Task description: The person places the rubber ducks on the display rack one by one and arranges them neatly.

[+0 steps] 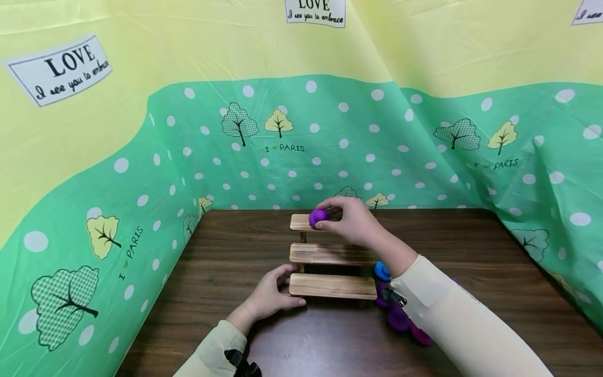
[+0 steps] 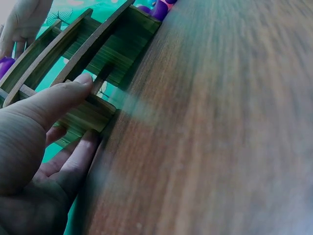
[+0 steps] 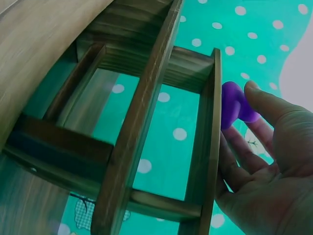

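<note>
A three-step wooden stand sits on the table, its tiers rising toward the back. My left hand grips the left end of the lowest tier; in the left wrist view the thumb lies over the wood and the fingers go beneath it. At the top tier, my right hand pinches a small glossy purple rounded toy. From the right wrist, that purple toy appears at the top board's edge, between thumb and fingers. Whether its base touches the board I cannot tell.
Right of the stand, partly under my right forearm, lie a blue piece and several purple pieces. The dark wooden table ends at a green and yellow printed cloth hung at the back and sides.
</note>
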Tool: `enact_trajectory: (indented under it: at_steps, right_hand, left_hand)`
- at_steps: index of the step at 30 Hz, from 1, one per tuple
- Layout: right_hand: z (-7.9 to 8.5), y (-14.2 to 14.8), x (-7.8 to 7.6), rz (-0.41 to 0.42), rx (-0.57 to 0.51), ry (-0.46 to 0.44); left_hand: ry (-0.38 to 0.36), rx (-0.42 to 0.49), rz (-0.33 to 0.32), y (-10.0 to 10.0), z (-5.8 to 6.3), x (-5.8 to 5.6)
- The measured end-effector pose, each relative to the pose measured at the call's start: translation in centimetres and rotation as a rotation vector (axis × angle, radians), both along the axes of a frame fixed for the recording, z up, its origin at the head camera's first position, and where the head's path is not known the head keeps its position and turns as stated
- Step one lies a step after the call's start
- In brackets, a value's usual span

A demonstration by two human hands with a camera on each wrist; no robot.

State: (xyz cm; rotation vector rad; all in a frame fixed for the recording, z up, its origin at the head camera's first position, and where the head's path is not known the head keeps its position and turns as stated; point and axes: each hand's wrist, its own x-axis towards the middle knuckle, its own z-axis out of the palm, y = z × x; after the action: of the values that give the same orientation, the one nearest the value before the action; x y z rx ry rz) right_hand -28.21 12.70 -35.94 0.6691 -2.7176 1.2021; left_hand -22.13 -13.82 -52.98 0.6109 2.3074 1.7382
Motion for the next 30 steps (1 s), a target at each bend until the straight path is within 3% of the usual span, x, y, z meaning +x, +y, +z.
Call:
enact_trajectory:
  at_steps: [15, 30]
  right_hand:
    - [-0.5, -2.3, -0.3, 0.028, 0.018, 0.011]
    - [-0.6, -2.4, -0.3, 0.038, 0.027, 0.017]
  left_hand:
    - [-0.001, -0.025, -0.011, 0.1, 0.1, 0.2]
    - [-0.030, -0.007, -0.015, 0.1, 0.0, -0.1]
